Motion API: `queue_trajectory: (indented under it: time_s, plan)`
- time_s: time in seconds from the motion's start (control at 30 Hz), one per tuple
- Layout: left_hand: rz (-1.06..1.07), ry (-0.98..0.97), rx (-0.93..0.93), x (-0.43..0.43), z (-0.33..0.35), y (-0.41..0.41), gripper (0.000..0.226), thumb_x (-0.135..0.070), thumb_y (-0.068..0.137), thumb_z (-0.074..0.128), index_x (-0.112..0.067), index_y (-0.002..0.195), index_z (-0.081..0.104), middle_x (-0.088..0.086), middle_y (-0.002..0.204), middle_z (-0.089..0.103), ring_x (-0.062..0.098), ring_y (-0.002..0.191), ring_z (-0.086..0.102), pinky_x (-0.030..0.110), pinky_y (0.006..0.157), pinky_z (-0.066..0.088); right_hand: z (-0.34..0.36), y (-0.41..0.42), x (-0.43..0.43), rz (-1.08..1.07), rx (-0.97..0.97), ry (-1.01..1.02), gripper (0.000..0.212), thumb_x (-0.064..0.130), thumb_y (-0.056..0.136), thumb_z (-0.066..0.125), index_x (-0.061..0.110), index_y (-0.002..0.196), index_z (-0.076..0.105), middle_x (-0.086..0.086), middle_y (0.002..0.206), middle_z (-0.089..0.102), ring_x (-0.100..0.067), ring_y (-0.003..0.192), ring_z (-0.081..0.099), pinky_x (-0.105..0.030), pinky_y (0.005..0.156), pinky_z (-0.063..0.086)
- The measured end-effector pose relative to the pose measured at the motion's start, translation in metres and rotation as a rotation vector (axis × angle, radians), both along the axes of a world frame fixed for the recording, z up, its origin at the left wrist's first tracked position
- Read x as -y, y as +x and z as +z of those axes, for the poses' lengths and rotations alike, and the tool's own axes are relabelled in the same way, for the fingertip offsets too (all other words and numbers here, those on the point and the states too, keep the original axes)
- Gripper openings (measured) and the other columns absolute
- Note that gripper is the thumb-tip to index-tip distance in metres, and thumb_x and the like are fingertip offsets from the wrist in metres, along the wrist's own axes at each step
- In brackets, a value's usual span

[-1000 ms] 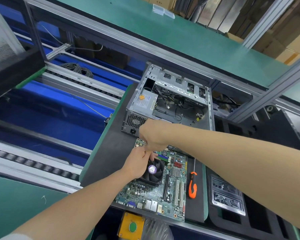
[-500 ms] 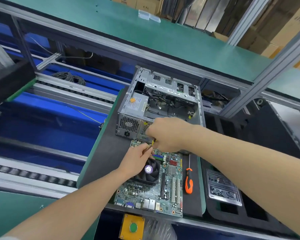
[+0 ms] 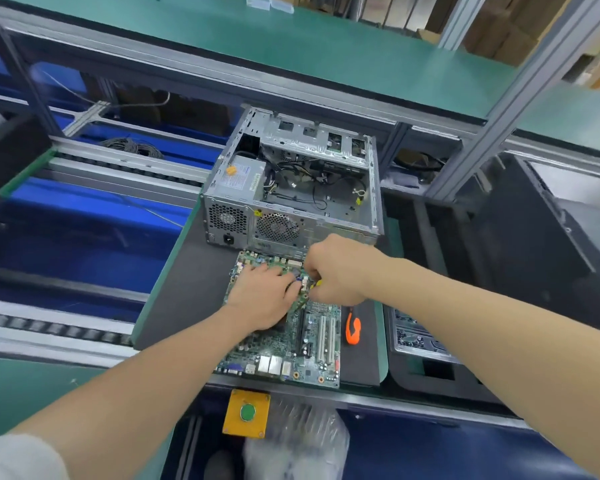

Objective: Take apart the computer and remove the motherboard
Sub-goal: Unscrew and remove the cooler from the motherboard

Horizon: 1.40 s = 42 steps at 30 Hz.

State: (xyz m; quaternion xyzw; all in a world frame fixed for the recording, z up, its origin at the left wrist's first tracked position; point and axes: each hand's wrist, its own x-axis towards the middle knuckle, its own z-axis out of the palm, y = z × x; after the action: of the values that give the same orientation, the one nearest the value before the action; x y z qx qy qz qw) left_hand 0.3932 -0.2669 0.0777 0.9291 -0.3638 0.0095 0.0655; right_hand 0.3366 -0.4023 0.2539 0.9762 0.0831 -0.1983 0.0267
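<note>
Motherboard (image 3: 312, 344) is out of the case (image 3: 229, 220). It lies flat, component side up, on the dark desk mat (image 3: 187, 289), lower centre of frame, far edge just in front of the case's rear panel. Left grip (image 3: 264, 296): fingers straight and spread, palm down on the upper-left part of the board, covering the cooler area. Reads as a hold-down so the board doesn't lift or skate while the other side pulls. Right grip (image 3: 336, 275): fingers curled, clamped in a pinch on a small yellow-tipped part (image 3: 314, 284) at the board's upper middle, right beside the left fingertips. Can't tell if it's a connector or a clip, mostly hidden. Board look: green PCB, white and black expansion slots along the right side, silver I/O ports on the near edge, gold-ringed screw holes empty. Case sits upper centre, side open, PSU (image 3: 243, 176) in its upper-left corner, loose black cables (image 3: 312, 181) inside. Orange-handled screwdriver (image 3: 353, 329) is parked on the mat just right of the board, in reach, untouched. My read: main removal done, now stripping leftovers off the board.
</note>
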Motion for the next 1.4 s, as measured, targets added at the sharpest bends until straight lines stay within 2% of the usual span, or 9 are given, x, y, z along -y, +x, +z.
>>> queue_trajectory:
  time_s: [0.2,0.33,0.67,0.8,1.07,1.13,1.27,1.33,1.4]
  plan:
    - [-0.022,-0.047,-0.006,-0.002,0.001,0.002,0.07,-0.048,0.091,0.003,-0.024,0.103,0.068,0.001,0.107,0.068,0.028,0.096,0.061,0.043,0.086,0.043,-0.008,0.001,-0.006,0.058,-0.033,0.043,0.023,0.013,0.081,0.059,0.011,0.062,0.047,-0.006,0.059,0.045,-0.027,0.056,0.043,-0.026,0.048,0.036]
    - [-0.019,-0.038,-0.003,-0.003,0.003,0.001,0.06,-0.044,0.091,0.011,-0.024,0.098,0.067,0.001,0.104,0.067,0.028,0.094,0.06,0.041,0.081,0.039,-0.01,0.001,-0.009,0.089,-0.046,0.051,0.021,0.012,0.081,0.057,0.011,0.063,0.046,-0.007,0.063,0.046,-0.026,0.056,0.042,-0.026,0.049,0.038]
    - [-0.038,-0.016,-0.018,-0.003,0.003,0.005,0.049,-0.042,0.096,0.025,-0.021,0.105,0.069,0.004,0.106,0.067,0.03,0.097,0.06,0.043,0.085,0.041,-0.015,0.004,-0.011,0.085,-0.039,0.049,0.018,0.013,0.079,0.056,0.013,0.063,0.048,-0.006,0.064,0.049,-0.023,0.053,0.045,-0.023,0.047,0.036]
    - [-0.05,0.017,-0.033,-0.003,0.003,0.006,0.058,-0.043,0.092,0.017,-0.025,0.111,0.068,0.001,0.11,0.065,0.029,0.098,0.057,0.041,0.079,0.035,-0.012,0.008,-0.009,0.078,-0.027,0.049,0.023,0.019,0.078,0.059,0.013,0.06,0.046,-0.006,0.06,0.047,-0.026,0.054,0.045,-0.024,0.049,0.037]
    - [-0.048,0.024,-0.057,-0.003,0.001,0.007,0.04,-0.039,0.103,0.031,-0.024,0.115,0.066,0.0,0.115,0.064,0.027,0.1,0.056,0.043,0.086,0.038,-0.016,0.009,-0.009,0.069,-0.058,0.044,0.03,0.023,0.081,0.061,0.012,0.059,0.044,-0.005,0.059,0.045,-0.025,0.054,0.041,-0.028,0.051,0.04]
    - [-0.05,0.027,-0.052,-0.004,0.001,0.007,0.046,-0.042,0.101,0.026,-0.024,0.114,0.067,0.0,0.113,0.064,0.027,0.099,0.055,0.042,0.085,0.038,-0.016,0.01,-0.009,0.074,-0.062,0.04,0.03,0.024,0.081,0.062,0.012,0.059,0.045,-0.005,0.059,0.044,-0.026,0.055,0.04,-0.029,0.051,0.039]
    - [-0.057,0.007,-0.044,-0.002,0.005,0.005,0.079,-0.051,0.082,-0.002,-0.021,0.102,0.068,0.002,0.104,0.064,0.028,0.093,0.055,0.041,0.078,0.033,-0.015,0.013,-0.01,0.085,-0.089,0.014,0.03,0.026,0.084,0.066,0.012,0.063,0.049,-0.004,0.06,0.046,-0.024,0.054,0.039,-0.025,0.049,0.036]
    - [-0.059,0.033,-0.057,-0.003,0.005,0.006,0.081,-0.052,0.081,-0.003,-0.021,0.109,0.067,0.001,0.11,0.064,0.028,0.096,0.055,0.041,0.08,0.036,-0.015,0.015,-0.012,0.049,-0.105,-0.002,0.029,0.027,0.085,0.067,0.011,0.065,0.053,-0.003,0.058,0.049,-0.023,0.052,0.042,-0.024,0.046,0.036]
    - [-0.057,0.08,-0.066,-0.004,0.004,0.008,0.066,-0.053,0.09,0.01,-0.024,0.119,0.062,0.0,0.118,0.063,0.028,0.103,0.056,0.042,0.085,0.039,-0.018,0.018,-0.012,-0.063,-0.136,0.02,0.033,0.027,0.09,0.062,0.008,0.064,0.055,-0.001,0.048,0.056,-0.021,0.042,0.051,-0.021,0.044,0.04]
